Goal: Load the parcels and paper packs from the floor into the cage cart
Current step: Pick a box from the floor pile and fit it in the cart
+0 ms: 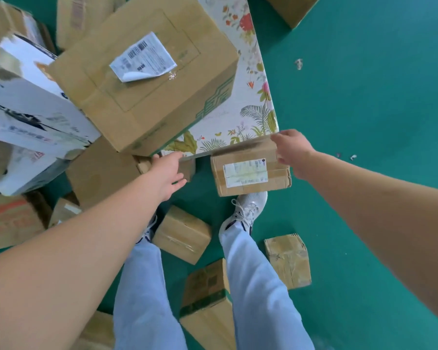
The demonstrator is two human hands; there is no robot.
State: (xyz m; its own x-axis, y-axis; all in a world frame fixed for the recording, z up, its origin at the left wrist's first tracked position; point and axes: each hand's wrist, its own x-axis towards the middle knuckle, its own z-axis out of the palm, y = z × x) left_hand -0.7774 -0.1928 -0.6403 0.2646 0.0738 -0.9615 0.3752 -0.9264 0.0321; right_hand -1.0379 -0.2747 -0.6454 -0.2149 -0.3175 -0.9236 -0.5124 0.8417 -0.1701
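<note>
Both hands grip the near edge of the flowered box [240, 117] — left hand [168, 170] at one corner, right hand [292, 150] at the other — lying among parcels on the green floor [364, 97].

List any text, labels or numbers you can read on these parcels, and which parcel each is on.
Nothing reads with certainty.
Small box label: a possible "542", blurred; the rest too small.
Big box peeling label: barcode and print, too small to read.
White carton: blue printing, blurred.
Orange-print box: characters blurred.
</note>
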